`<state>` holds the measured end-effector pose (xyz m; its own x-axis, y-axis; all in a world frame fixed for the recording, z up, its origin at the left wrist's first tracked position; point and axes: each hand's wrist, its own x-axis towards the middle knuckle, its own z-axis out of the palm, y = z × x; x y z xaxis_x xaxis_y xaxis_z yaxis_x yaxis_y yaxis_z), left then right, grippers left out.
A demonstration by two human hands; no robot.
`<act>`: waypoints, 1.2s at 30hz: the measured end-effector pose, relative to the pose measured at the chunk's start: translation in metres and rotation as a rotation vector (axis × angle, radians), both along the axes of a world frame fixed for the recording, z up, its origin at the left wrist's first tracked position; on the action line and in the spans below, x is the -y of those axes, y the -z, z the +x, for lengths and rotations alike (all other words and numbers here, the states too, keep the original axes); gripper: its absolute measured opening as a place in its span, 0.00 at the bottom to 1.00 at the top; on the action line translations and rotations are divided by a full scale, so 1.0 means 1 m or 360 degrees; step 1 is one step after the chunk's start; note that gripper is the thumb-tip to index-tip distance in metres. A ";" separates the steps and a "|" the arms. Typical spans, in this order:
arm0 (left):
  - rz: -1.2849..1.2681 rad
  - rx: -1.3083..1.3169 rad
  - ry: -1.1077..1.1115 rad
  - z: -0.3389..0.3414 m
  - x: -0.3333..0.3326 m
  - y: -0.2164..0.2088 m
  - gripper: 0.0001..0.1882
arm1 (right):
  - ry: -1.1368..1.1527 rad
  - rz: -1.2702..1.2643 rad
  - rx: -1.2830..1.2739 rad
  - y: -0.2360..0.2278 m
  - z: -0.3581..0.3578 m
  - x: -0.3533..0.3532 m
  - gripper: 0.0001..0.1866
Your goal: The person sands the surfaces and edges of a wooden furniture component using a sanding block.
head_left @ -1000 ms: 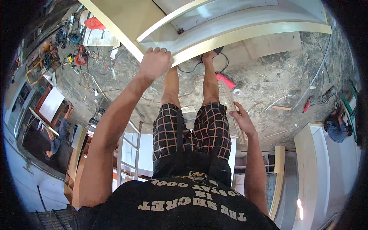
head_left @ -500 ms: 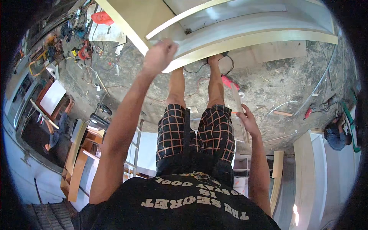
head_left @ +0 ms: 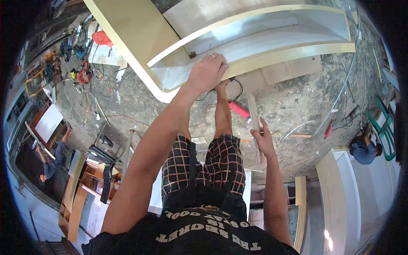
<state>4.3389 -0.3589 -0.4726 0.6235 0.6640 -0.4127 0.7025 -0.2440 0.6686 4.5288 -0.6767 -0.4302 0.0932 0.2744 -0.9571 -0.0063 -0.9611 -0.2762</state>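
Note:
A long pale-yellow cabinet carcass (head_left: pixel 297 50) with a white recessed inside and a rounded near corner lies ahead of me. At its near edge is my left hand (head_left: pixel 207 71), with the fingers curled closed against the rim. Whatever is under those fingers, if anything, stays hidden. My right hand (head_left: pixel 264 139) is off to the right, below the cabinet, closed around a thin pale wooden strip (head_left: pixel 253 109). The strip points away from me, and its lower end runs past the palm.
A red power tool (head_left: pixel 239 109) lies on the concrete floor near my feet. Cables, scraps and a red bag (head_left: pixel 102 38) are scattered left. Another person (head_left: pixel 364 148) crouches far right by a green frame (head_left: pixel 384 129). A second person (head_left: pixel 57 155) is at the far left.
My left hand has moved right along the cabinet's near edge, away from the rounded corner. The right hand keeps hold of the strip. The whole view has shifted slightly.

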 end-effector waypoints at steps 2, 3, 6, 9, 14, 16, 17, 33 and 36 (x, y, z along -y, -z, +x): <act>0.0026 -0.0020 -0.0012 -0.001 0.003 0.004 0.12 | 0.0162 0.0233 0.0388 -0.001 -0.002 0.001 0.42; 0.0035 -0.0014 -0.0011 -0.001 0.003 0.007 0.12 | 0.0164 0.0242 0.0394 -0.003 0.002 0.002 0.42; -0.0081 -0.0125 -0.0293 -0.019 -0.005 0.017 0.12 | 0.0473 0.0152 0.0417 -0.013 0.016 -0.016 0.40; -0.0063 -0.0074 -0.0238 -0.024 0.001 0.015 0.11 | 0.0447 0.0423 0.0626 -0.017 0.035 -0.023 0.40; 0.0063 0.0209 -0.0227 -0.023 0.013 0.003 0.10 | 0.0207 0.0712 0.0959 -0.027 0.052 -0.071 0.40; -0.0047 0.0158 -0.0282 -0.026 0.011 0.003 0.10 | -0.0065 0.0878 0.1005 -0.026 0.049 -0.089 0.41; -0.0165 0.0082 -0.0343 -0.025 0.011 0.002 0.09 | -0.0069 0.0874 0.1042 -0.024 0.048 -0.091 0.41; -0.0322 0.0230 -0.0202 0.005 -0.004 0.016 0.11 | 0.0235 0.1080 0.1150 -0.012 0.021 -0.123 0.40; 0.0171 0.0149 -0.0107 0.005 -0.022 0.020 0.12 | 0.0169 0.1167 0.1237 -0.001 0.032 -0.138 0.40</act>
